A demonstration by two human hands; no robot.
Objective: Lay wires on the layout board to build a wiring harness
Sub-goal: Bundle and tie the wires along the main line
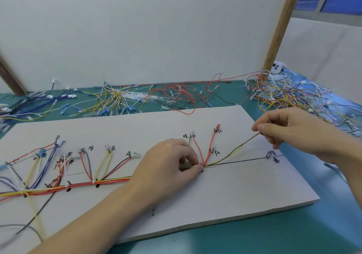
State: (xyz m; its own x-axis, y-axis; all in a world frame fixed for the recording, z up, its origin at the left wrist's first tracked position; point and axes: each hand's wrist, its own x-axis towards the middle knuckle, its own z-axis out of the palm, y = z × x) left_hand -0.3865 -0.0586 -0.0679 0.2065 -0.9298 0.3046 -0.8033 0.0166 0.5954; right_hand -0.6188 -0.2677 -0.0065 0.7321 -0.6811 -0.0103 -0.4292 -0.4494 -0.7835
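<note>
On layout board [225, 191]: left hand [168, 165] pinches wire bundle [82, 185]; right hand [290, 128] pinches yellow wire [235, 150].

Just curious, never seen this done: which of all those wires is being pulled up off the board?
The yellow wire: the right hand pinches its end, lifting it clear of the board.

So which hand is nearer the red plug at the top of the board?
Right. The right hand pinches a yellow wire just right of the red plug; the left hand presses the bundle lower down.
</note>
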